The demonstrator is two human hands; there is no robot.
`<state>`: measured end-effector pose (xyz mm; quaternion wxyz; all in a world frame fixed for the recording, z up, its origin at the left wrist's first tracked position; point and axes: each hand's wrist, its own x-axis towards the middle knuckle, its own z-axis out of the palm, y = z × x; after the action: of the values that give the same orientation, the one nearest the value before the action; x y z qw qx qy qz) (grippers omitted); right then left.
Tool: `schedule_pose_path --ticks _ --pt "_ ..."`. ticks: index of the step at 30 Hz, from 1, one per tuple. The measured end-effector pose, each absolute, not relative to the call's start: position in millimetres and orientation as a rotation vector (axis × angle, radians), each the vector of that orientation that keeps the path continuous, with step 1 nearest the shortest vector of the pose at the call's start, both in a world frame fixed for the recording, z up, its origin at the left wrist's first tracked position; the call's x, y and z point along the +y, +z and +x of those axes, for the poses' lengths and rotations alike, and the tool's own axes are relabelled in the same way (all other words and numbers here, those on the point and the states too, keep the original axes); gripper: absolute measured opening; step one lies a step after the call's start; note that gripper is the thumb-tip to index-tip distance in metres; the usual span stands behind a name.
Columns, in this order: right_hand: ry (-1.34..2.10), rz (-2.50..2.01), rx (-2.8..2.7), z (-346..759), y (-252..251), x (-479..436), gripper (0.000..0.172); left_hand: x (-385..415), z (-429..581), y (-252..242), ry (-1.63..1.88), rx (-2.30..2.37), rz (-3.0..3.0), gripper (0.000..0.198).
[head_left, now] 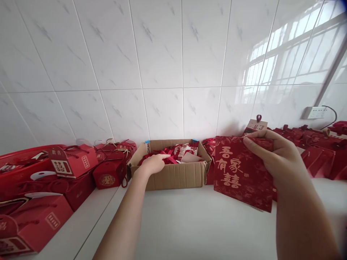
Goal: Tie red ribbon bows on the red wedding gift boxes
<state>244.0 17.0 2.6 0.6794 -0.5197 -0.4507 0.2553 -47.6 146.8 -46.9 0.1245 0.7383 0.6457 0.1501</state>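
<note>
My right hand [279, 155] pinches the top edge of a flat red paper gift bag [241, 177] printed with pale gold characters, thumb in front and fingers behind. The bag hangs above the white table, tilted slightly, its printed face towards me. At its lower edge a thin second layer shows. My left hand [155, 164] reaches over the front rim of an open cardboard box [176, 177], index finger stretched out to the right. Its other fingers are mostly hidden. Under and beside that finger lie small red and white printed packets [185, 151] and red pieces inside the box.
Red gift boxes [108, 173] with cord handles stand on the left, near a red plastic basin [32, 150]. More red bags [317, 155] line the wall at right. Behind my right hand stands a pale tag-like piece [256, 125]. A socket strip [314, 112] is on the tiled wall.
</note>
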Motion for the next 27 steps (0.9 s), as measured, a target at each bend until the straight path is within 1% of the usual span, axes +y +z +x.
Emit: schedule_pose_path --ticks 1,3,4,6,8,10,13,14,16,17,18,19,23,25,27 --pt "0.557 -1.169 -1.007 247 2 16 0.031 147 -47 -46 0.398 1.857 2.153 0.026" --pt "0.535 -1.164 -0.996 254 2 14 0.029 144 -47 -45 0.338 1.822 2.153 0.020" --pt "0.529 -1.167 -0.995 257 3 13 0.028 141 -47 -45 0.321 1.813 2.153 0.019" --pt "0.539 -1.176 -1.045 262 3 13 0.028 132 -48 -46 0.314 1.801 2.160 0.026" --pt "0.611 -1.167 -1.186 259 0 17 0.031 121 -50 -48 0.324 1.781 2.178 0.032" --pt "0.764 -1.154 -1.371 246 -8 26 0.039 111 -52 -52 0.346 1.774 2.200 0.037" --pt "1.105 -1.161 -1.611 209 -32 43 0.052 97 -53 -60 0.377 1.823 2.232 0.043" --pt "1.230 -1.130 -1.693 195 -42 49 0.060 93 -52 -62 0.385 1.849 2.245 0.043" --pt "1.324 -1.146 -1.780 172 -61 57 0.074 85 -51 -67 0.396 1.898 2.277 0.041" --pt "1.304 -1.177 -1.795 163 -68 60 0.075 82 -50 -69 0.404 1.923 2.294 0.039" --pt "1.296 -1.197 -1.812 156 -74 62 0.073 78 -49 -72 0.413 1.948 2.309 0.036" --pt "1.312 -1.201 -1.837 152 -77 62 0.067 75 -49 -74 0.427 1.971 2.324 0.032" --pt "1.555 -1.090 -1.934 148 -75 61 0.037 64 -47 -83 0.521 2.035 2.371 0.022" --pt "1.639 -1.038 -1.915 149 -72 60 0.030 62 -49 -83 0.568 2.066 2.391 0.017" --pt "1.675 -1.013 -1.896 149 -71 59 0.029 66 -54 -78 0.699 2.073 2.417 0.016"
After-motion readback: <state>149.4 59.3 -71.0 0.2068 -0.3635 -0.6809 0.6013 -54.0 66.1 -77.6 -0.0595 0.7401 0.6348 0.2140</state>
